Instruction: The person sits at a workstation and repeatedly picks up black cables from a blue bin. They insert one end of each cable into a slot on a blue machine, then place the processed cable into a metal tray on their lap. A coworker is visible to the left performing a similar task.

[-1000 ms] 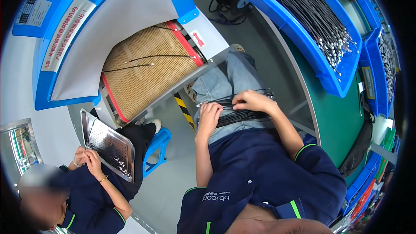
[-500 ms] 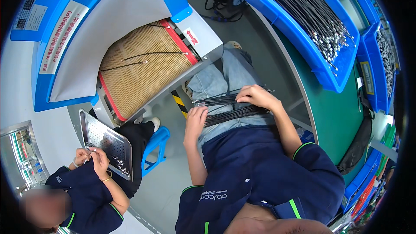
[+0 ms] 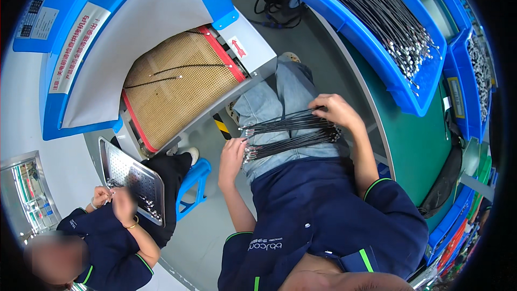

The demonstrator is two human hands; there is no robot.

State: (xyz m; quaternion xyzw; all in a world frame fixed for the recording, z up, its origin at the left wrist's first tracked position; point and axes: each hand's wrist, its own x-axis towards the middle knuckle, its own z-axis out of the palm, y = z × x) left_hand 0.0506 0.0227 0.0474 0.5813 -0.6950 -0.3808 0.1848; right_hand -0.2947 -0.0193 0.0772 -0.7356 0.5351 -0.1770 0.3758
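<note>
Two bundles of thin black cables with small metal ends lie crosswise on my lap, a far bundle (image 3: 280, 125) and a near bundle (image 3: 291, 146). At the left ends of the bundles, my left hand (image 3: 232, 156) has its fingers closed around a cable end. My right hand (image 3: 337, 112), beyond the right end of the far bundle, pinches a black cable that runs slanting to the left. Its fingertips partly cover that cable's end.
Ahead on the left, a machine's mesh conveyor belt (image 3: 177, 94) carries a few black cables. A blue bin (image 3: 344, 19) full of cables stands on the green table (image 3: 417, 153) at right. Left, a co-worker handles small parts over a metal tray (image 3: 126, 163), near a blue stool (image 3: 195, 183).
My right hand has lifted off the bundles and moved slightly right and away. My left hand has shifted left, uncovering the near bundle's metal ends.
</note>
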